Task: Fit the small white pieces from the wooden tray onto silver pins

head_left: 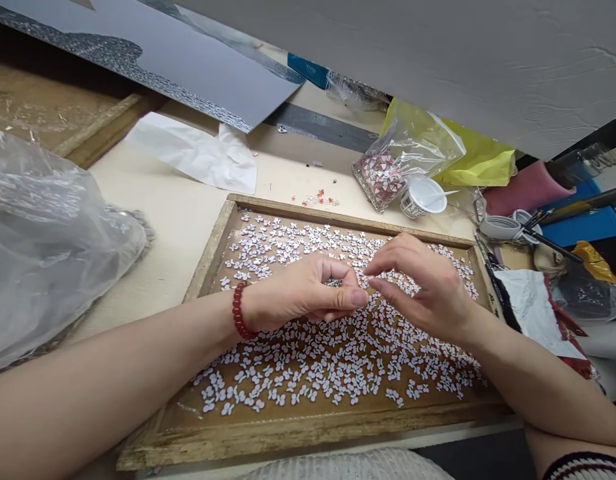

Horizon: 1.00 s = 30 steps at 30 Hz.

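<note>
My left hand (308,290), with a red bead bracelet at the wrist, is closed, its thumb pressed against curled fingers. Some small shiny bits show in the hollow behind the thumb; what the fingertips hold is too small to make out. Close beside it, my right hand (423,283) brings thumb and forefinger together in a pinch near the left fingertips. Anything between them is too tiny to name. Both hands hover over a wooden-framed tray (308,437). Many small whitish cherry-shaped pieces (318,377) lie scattered on its brown base.
Behind the tray are loose red beads (321,198), a bag of red-and-white pieces (383,173) and a white cup (423,198). Crumpled tissue (228,160) lies at the back left, a large plastic bag (53,247) at the left. Tools and scissors (518,227) crowd the right.
</note>
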Available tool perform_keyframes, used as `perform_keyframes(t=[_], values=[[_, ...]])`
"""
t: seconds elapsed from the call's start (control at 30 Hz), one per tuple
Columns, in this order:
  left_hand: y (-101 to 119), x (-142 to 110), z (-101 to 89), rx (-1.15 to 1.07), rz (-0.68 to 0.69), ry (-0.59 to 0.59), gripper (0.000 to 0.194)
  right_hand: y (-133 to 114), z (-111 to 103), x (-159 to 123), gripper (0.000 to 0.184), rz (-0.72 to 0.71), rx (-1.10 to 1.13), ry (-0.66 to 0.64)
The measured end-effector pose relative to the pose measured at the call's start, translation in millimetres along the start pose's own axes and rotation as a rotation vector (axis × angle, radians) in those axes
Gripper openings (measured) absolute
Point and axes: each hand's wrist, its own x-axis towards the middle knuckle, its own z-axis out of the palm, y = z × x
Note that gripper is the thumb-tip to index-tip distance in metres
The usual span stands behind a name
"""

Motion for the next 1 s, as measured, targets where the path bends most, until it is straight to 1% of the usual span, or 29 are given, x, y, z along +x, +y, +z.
perform_keyframes(t=[0.1, 0.27, 0.53, 0.67, 0.8, 0.9, 1.0], values=[[-1.0, -1.3, -0.3, 0.040, -0.023, -0.040, 0.033, -13.0, 4.6, 4.1, 0.014, -0.039, 0.177, -0.052], [-1.0, -0.4, 0.3, 0.024, -0.039, 0.007, 0.035, -10.7, 6.8, 5.3, 0.006, 0.025, 0.305, -0.068], [-2.1, 0.9, 0.5, 0.058, -0.016, 0.036, 0.041, -7.6, 10.3, 1.7, 0.003, 0.076, 0.323, -0.031], [-2.1, 0.6, -0.1, 0.054, -0.014, 0.048, 0.037, -7.4, 11.3, 0.9, 0.002, 0.087, 0.355, -0.032], [-0.7, -0.2, 0.9, 0.048, -0.005, 0.042, 0.035, -6.9, 11.4, 0.4, 0.002, 0.130, 0.358, 0.002], [1.6, -0.9, 2.5, 0.049, -0.004, 0.028, 0.037, -6.7, 10.8, 0.2, 0.005, 0.145, 0.384, -0.022], [3.1, -1.3, 3.2, 0.086, 0.001, 0.029, 0.038, -6.5, 10.3, 0.3, 0.005, 0.109, 0.421, -0.058]])
